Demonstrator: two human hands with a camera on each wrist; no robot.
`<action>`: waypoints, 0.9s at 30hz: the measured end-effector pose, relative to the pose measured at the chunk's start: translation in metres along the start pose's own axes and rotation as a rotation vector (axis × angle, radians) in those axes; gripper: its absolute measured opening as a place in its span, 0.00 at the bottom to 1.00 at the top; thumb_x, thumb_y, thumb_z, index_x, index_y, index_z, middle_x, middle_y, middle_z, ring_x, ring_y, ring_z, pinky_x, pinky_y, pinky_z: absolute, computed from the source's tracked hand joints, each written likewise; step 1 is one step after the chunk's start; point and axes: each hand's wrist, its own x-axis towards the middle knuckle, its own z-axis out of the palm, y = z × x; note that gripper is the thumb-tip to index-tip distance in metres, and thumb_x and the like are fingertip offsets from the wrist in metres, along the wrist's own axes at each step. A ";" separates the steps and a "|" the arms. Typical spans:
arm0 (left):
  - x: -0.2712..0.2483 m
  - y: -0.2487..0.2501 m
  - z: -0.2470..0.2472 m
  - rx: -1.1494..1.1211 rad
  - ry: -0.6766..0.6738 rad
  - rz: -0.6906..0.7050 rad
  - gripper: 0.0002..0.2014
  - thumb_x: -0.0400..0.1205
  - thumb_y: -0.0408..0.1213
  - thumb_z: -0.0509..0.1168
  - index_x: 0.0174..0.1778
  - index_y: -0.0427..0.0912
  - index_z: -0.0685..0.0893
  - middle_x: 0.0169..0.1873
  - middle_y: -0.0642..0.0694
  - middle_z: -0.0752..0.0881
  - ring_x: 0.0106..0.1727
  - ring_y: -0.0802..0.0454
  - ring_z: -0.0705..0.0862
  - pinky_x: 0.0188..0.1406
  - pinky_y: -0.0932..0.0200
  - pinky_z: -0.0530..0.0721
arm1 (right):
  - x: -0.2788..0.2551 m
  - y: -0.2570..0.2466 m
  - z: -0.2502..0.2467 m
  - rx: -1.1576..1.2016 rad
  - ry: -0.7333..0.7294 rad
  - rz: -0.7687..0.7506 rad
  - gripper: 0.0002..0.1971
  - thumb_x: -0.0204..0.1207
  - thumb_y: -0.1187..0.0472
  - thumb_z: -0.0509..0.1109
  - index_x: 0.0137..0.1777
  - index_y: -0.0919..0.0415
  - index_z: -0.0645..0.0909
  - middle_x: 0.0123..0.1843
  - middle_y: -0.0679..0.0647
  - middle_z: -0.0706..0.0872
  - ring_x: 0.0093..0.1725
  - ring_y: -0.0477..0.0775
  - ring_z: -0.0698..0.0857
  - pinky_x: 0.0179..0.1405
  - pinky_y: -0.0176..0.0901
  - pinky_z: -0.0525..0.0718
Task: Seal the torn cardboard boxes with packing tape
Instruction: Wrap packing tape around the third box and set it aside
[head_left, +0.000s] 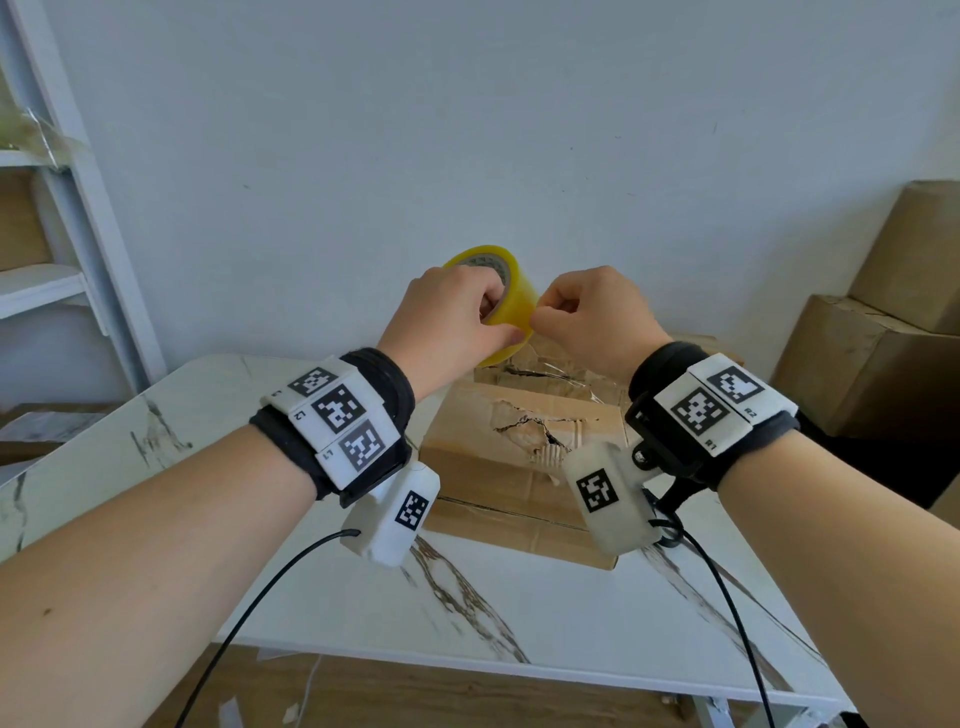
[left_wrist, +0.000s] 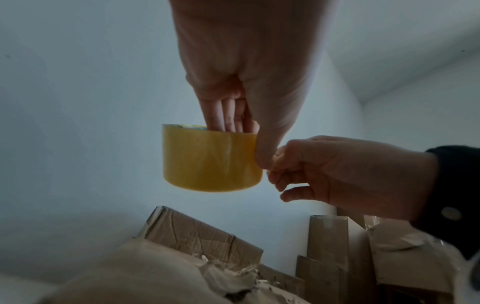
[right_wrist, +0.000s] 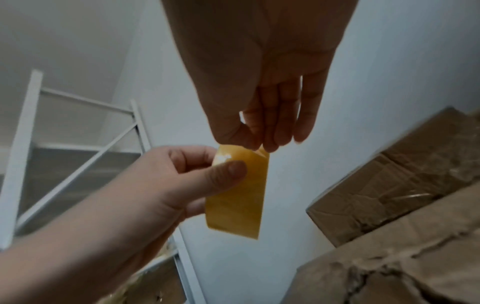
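Observation:
A yellow roll of packing tape (head_left: 511, 296) (left_wrist: 210, 160) (right_wrist: 239, 191) is held up in the air above the table. My left hand (head_left: 457, 322) (left_wrist: 241, 115) (right_wrist: 182, 174) grips it, fingers through the core and thumb on the outer face. My right hand (head_left: 582, 312) (left_wrist: 311, 168) (right_wrist: 262, 131) pinches at the roll's edge with thumb and fingertips, where the tape end sits. Below lies a flat torn cardboard box (head_left: 519, 467) (left_wrist: 161, 277) (right_wrist: 389, 273) with a ragged hole in its top.
The box rests on a white marble-patterned table (head_left: 208, 415). More cardboard boxes (head_left: 883, 338) (right_wrist: 405, 185) are stacked at the right by the wall. A white metal shelf (head_left: 67, 208) (right_wrist: 78, 144) stands at the left. Cables hang from both wrists.

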 end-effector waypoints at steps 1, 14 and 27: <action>0.000 -0.001 0.000 -0.008 0.005 -0.001 0.16 0.72 0.47 0.75 0.39 0.37 0.84 0.27 0.46 0.81 0.33 0.46 0.78 0.39 0.50 0.80 | 0.000 0.000 -0.001 0.046 -0.012 0.000 0.10 0.70 0.62 0.68 0.28 0.53 0.78 0.27 0.48 0.79 0.30 0.47 0.76 0.32 0.39 0.76; 0.004 -0.010 -0.004 -0.083 -0.140 -0.011 0.15 0.71 0.42 0.76 0.46 0.38 0.84 0.36 0.50 0.85 0.39 0.50 0.84 0.46 0.51 0.83 | 0.000 0.006 0.000 0.169 -0.041 -0.039 0.14 0.71 0.64 0.74 0.28 0.54 0.75 0.26 0.46 0.76 0.26 0.43 0.72 0.28 0.35 0.69; 0.011 -0.019 0.006 -0.112 -0.115 -0.076 0.18 0.74 0.50 0.73 0.43 0.40 0.77 0.25 0.53 0.76 0.28 0.55 0.72 0.28 0.58 0.69 | -0.007 -0.008 0.004 0.103 -0.005 -0.192 0.05 0.66 0.71 0.70 0.31 0.63 0.81 0.31 0.54 0.83 0.32 0.50 0.78 0.33 0.41 0.79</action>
